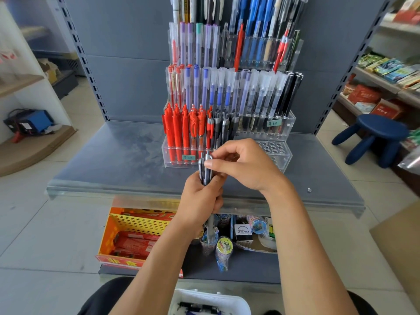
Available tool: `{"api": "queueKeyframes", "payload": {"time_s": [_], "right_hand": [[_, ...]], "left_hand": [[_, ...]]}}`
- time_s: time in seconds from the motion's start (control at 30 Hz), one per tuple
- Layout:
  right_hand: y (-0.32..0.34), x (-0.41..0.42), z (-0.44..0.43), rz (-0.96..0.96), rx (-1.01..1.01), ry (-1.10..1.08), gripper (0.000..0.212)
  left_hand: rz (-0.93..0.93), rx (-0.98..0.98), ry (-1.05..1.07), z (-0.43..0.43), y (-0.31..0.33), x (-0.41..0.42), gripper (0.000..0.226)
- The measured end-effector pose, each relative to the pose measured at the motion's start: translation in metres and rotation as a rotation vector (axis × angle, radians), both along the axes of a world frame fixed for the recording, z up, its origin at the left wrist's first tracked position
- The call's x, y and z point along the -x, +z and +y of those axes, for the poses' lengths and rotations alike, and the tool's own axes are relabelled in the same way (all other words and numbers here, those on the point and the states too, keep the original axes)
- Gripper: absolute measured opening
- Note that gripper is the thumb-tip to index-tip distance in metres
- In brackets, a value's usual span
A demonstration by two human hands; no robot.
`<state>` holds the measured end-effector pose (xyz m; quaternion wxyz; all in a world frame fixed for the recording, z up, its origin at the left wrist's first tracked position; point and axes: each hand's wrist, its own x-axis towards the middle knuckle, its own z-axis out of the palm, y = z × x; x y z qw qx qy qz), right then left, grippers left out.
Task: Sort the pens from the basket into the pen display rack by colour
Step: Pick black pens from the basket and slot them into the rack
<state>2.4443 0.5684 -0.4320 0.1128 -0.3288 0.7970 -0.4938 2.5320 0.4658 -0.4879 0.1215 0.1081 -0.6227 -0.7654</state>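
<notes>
Head view: left hand (200, 201) grips a bundle of dark pens (205, 176) (upright); right hand (245, 168) pinches one pen's top.

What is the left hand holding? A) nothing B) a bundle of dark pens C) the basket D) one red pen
B: the left hand grips a bundle of dark pens upright, while the right hand pinches the top of the bundle.
</notes>
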Motion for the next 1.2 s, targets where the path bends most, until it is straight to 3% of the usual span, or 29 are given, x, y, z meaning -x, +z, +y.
{"api": "queueKeyframes", "payload": {"time_s": [0.13, 0.4, 0.57, 0.83, 1.2], "right_hand": [[0.001, 0.003, 0.002, -0.045, 0.206, -0.088, 0.001], [0.009, 0.003, 0.005, -0.122, 0.397, -0.131, 0.01], [0.012, 0.01, 0.011, 0.021, 0.514, -0.287, 0.019], [0.008, 0.017, 0.015, 0.362, 0.476, -0.439, 0.019], [0.004, 0.02, 0.014, 0.417, 0.345, -0.447, 0.022]], "left_hand": [[-0.028, -0.038, -0.011, -0.001, -0.004, 0.001, 0.025], [-0.042, -0.04, -0.038, 0.0, -0.005, 0.001, 0.028], [-0.052, -0.016, -0.064, 0.0, -0.007, 0.002, 0.031], [-0.049, -0.029, -0.067, 0.0, -0.01, 0.003, 0.034], [-0.057, -0.016, -0.061, 0.0, -0.01, 0.004, 0.032]]}}
